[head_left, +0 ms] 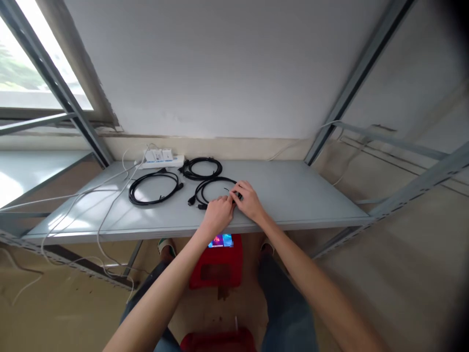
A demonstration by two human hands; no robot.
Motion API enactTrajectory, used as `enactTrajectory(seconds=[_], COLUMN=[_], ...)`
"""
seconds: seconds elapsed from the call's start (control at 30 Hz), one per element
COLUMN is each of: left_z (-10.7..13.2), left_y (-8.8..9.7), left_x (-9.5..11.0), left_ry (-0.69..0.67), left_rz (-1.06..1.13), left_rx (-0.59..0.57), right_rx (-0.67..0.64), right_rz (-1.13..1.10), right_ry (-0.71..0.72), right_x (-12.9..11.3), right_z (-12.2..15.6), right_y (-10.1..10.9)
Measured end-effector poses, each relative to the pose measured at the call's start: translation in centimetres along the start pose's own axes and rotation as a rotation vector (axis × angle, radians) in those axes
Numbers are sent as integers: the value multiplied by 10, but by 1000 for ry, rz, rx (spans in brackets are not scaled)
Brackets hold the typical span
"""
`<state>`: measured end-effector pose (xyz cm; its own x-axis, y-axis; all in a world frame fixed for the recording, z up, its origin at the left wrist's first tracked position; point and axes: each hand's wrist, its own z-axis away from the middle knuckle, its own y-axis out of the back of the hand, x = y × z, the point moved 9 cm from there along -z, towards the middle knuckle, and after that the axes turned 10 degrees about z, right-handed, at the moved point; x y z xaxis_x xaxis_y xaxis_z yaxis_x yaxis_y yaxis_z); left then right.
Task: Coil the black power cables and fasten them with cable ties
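Observation:
A coiled black cable (207, 185) lies on the grey metal shelf, its connector ends pointing left. My left hand (220, 212) is closed over the coil's near right side, fingers bent down. Against it, my right hand (248, 201) pinches the right side of the same coil. A short thin dark strand, perhaps a tie, sticks up by my fingertips; what exactly they grip is partly hidden. Two more coiled black cables lie close by: one coil (134, 195) to the left and another coil (220, 167) just behind.
A white power strip (178, 161) with plugged-in adapters stands at the shelf's back left, white cords trailing off the front. Metal uprights (322, 134) frame the shelf (293, 195). Below are a red stool (216, 274) with a lit screen (222, 240) on it, and my legs.

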<state>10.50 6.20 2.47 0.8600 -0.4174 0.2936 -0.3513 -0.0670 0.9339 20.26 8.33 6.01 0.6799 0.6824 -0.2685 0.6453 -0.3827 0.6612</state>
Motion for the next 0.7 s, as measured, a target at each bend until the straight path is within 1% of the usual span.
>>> enactTrajectory(seconds=[0.1,0.17,0.37,0.47,0.6,0.7], left_z=[0,0,-1,0,2,3], left_y=[-2,-1,1,2,4,6], left_x=[1,1,3,3,3,3], left_ry=[-6,-11,-21,-21,-11,1], left_rz=[-3,-8,-11,-10,1,12], left_rx=[-13,-1,-6,0,10,20], right_rx=[53,75,-13,6,73,79], right_rz=[-1,12,59,76,78,73], right_ry=[-3,14,72,43,-32,-69], right_x=[2,2,0,1,3,4], right_z=[1,2,4,4,6,8], right_y=[4,4,-7,-4,6,9])
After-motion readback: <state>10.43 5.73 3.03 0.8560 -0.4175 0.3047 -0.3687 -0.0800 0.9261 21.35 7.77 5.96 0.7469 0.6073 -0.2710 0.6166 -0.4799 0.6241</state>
